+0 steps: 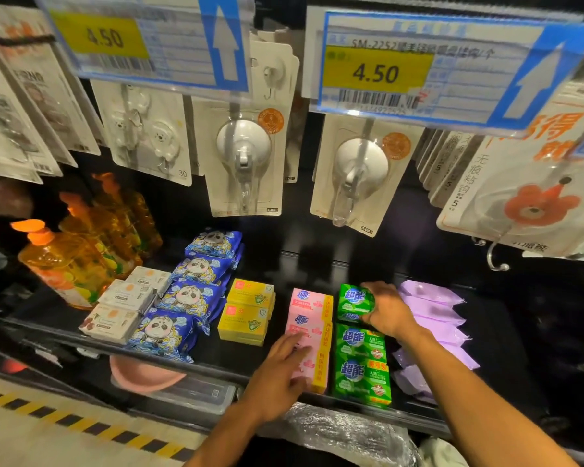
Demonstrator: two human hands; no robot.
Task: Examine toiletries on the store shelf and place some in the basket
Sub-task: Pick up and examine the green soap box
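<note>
Green soap pack (pixel 353 299), the rearmost of its row on the shelf (pixel 279 332), is clasped by the right hand (pixel 390 310), fingers curled over its top and thumb at its near side; it has not clearly left the stack. The left hand (pixel 280 375) lies with fairly straight fingers on the front pink soap pack (pixel 309 364), resting and not clasping. By my reading this is the picking-and-examining step: next the green pack must be lifted clear of the green packs in front (pixel 361 375) without dragging them, then turned for reading or carried to the basket, which I cannot make out in view. Green and pink packs both carry the brand 超能. Just right of the green row lie plain purple packets (pixel 432 308); left of the pink are yellow boxes (pixel 246 311), then blue panda packets (pixel 189 298). Overhead, the right price tag (pixel 375 74) reads 4.50 and SM-2252, the left price tag (pixel 103 37) 4.50; a hook card (pixel 486 180) reads 无痕粘钩.
</note>
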